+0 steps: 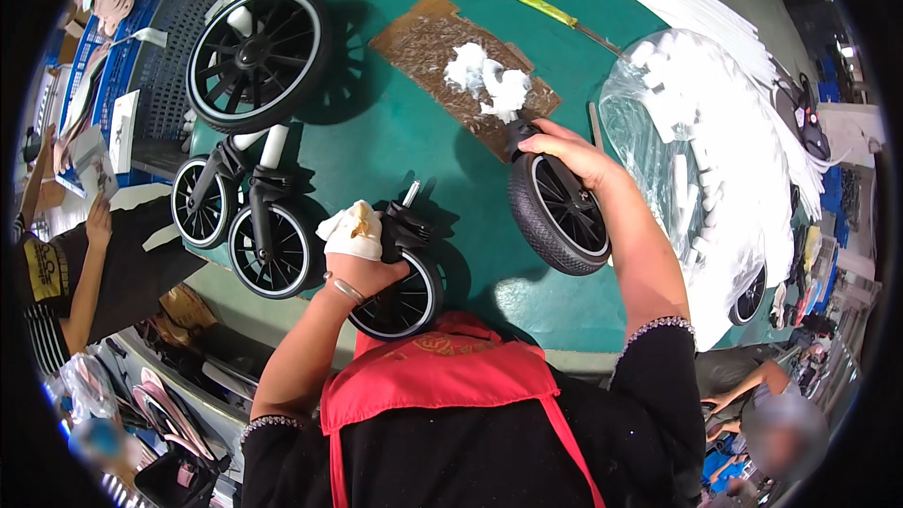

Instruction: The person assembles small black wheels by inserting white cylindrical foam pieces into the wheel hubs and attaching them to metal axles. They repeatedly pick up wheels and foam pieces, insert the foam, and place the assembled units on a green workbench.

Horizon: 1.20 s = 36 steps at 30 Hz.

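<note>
My right hand is closed round the black fork of a small stroller wheel. The fork's top end meets the white grease that lies in clumps on a brown cardboard piece; whether they touch, I cannot tell. My left hand grips a second stroller wheel at its fork, close to my body. A stained white cloth covers that hand's fingers. From this fork a metal pin sticks up.
Two fork wheels with white sleeves and a larger wheel stand at left on the green table. A yellow-green cutter lies at the back. At right is a clear bag of white tubes. A person's arm shows at far left.
</note>
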Available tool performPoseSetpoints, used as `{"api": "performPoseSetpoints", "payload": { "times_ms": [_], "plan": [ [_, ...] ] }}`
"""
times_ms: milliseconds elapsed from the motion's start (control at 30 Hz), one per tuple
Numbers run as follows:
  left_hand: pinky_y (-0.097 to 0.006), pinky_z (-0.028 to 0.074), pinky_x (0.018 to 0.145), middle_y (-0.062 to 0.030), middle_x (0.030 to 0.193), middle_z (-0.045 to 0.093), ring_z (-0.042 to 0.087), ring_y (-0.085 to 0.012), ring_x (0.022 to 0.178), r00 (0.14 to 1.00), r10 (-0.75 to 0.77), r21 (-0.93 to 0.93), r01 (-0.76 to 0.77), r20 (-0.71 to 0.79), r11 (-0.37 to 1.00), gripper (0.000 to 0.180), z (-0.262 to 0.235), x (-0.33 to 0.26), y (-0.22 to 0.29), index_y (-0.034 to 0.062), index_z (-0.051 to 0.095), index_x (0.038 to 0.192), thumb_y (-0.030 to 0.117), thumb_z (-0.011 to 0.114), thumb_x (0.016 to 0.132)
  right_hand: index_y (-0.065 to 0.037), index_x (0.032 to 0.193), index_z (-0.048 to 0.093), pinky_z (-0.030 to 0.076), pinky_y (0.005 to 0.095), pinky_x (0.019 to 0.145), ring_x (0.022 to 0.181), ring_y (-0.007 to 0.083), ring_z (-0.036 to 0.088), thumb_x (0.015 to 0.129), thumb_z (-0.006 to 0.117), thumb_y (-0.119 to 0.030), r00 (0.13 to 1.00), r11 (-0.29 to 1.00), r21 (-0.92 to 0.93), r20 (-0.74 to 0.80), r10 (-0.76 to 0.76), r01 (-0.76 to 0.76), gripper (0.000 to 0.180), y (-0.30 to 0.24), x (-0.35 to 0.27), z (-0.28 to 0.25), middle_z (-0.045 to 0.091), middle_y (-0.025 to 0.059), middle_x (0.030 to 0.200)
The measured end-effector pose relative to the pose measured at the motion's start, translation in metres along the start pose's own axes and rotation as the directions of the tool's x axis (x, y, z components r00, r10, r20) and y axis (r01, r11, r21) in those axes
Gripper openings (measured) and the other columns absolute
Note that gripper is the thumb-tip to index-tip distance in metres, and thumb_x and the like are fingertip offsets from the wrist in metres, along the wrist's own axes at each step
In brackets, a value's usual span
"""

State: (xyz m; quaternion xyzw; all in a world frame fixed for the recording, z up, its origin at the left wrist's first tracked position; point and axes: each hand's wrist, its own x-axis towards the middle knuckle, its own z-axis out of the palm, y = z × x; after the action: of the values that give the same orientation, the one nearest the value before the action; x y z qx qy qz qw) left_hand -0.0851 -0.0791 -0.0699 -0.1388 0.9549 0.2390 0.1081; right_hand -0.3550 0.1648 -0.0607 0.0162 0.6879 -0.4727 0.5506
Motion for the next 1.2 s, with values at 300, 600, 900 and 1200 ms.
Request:
{"api": "performPoseSetpoints", "payload": {
  "times_ms": [300, 600, 900, 1200],
  "plan": [
    [-0.042, 0.046, 0.084, -0.0194, 0.099, 0.054, 0.054, -0.0387, 0.096, 0.967, 0.243, -0.337, -0.203, 0.081, 0.919, 0.053, 0.006, 0.085, 0.008, 0.0026, 0.062, 0.092, 0.035, 0.079, 0.054, 0.0, 0.142, 0.036, 0.057, 0.0356, 0.068, 0.08, 0.0273, 0.067, 0.081, 0.065, -0.028, 0.957, 0.791, 0.61, 0.192, -0.216, 0.057, 0.073, 0.032, -0.044, -0.006, 0.058, 0.0216, 0.12],
    [-0.042, 0.046, 0.079, -0.0182, 0.094, 0.056, 0.056, -0.038, 0.089, 0.88, 0.472, -0.236, -0.47, -0.05, 0.851, 0.053, -0.014, 0.13, 0.082, -0.0003, 0.058, 0.085, 0.035, 0.079, 0.052, 0.007, 0.136, 0.037, 0.049, 0.0443, 0.062, 0.069, 0.0335, 0.06, 0.07, 0.07, -0.043, 0.696, 0.283, 0.958, 0.168, -0.698, 0.053, 0.089, 0.077, -0.067, 0.006, 0.047, 0.0279, 0.118],
    [-0.041, 0.045, 0.078, -0.0104, 0.093, 0.061, 0.059, -0.0334, 0.086, 0.777, 0.614, -0.091, -0.628, -0.143, 0.773, 0.05, -0.074, 0.089, 0.114, 0.0082, 0.064, 0.098, 0.033, 0.076, 0.057, 0.01, 0.131, 0.039, 0.051, 0.038, 0.058, 0.07, 0.0319, 0.061, 0.067, 0.071, -0.042, 0.696, 0.368, 0.924, 0.2, -0.689, 0.099, 0.088, 0.086, -0.096, 0.021, 0.048, 0.0277, 0.112],
    [-0.04, 0.047, 0.089, -0.0122, 0.103, 0.062, 0.06, -0.0338, 0.097, 0.746, 0.66, 0.023, -0.661, -0.092, 0.75, 0.072, -0.089, 0.043, 0.106, 0.0073, 0.062, 0.12, 0.042, 0.079, 0.058, 0.009, 0.122, 0.042, 0.054, 0.0326, 0.061, 0.076, 0.0287, 0.064, 0.062, 0.078, -0.04, 0.825, 0.567, 0.815, 0.235, -0.514, 0.12, 0.085, 0.077, -0.143, 0.046, 0.051, 0.0239, 0.111]
  ]
}}
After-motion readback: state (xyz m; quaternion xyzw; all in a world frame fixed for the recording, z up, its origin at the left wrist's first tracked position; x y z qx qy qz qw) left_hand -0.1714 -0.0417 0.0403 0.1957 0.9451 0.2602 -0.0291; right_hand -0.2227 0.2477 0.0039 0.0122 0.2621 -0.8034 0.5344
